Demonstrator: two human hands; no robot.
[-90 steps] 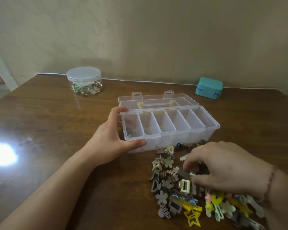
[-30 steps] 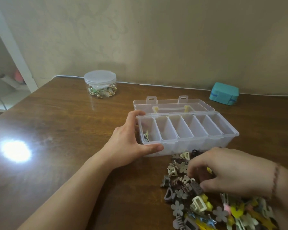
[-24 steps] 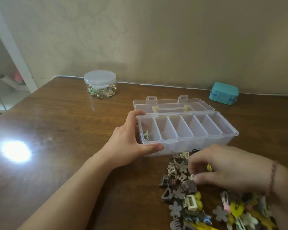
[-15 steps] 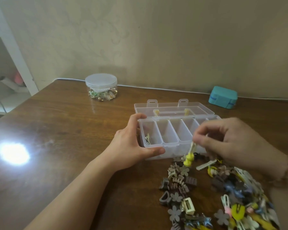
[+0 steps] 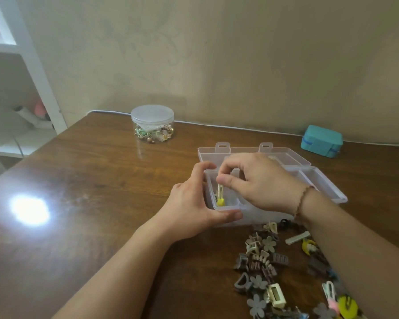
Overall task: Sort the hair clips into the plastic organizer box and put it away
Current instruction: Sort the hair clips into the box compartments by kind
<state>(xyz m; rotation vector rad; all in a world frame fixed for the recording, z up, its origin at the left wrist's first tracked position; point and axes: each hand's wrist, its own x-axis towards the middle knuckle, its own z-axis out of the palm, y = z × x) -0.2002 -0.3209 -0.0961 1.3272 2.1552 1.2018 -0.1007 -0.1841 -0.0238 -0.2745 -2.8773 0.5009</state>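
Hair clips (image 5: 266,268) piled at 5 o'clock of organizer box (image 5: 320,183) | right hand (image 5: 260,183) pinches yellow clip (image 5: 220,196) over leftmost compartment, covering middle compartments | left hand (image 5: 191,208) grips box corner | jar (image 5: 152,123) at 11, teal case (image 5: 321,140) at 1

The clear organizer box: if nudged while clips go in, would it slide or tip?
The organizer box looks thin, nearly empty plastic, so probably light and apt to slide on the glossy table. Low and wide, it seems unlikely to tip. The left hand grips its corner, likely steadying it.

I see the clear organizer box (image 5: 318,180) open, a yellow-tipped clip (image 5: 220,196) upright in its leftmost compartment, hair clips (image 5: 263,261) heaped just before it
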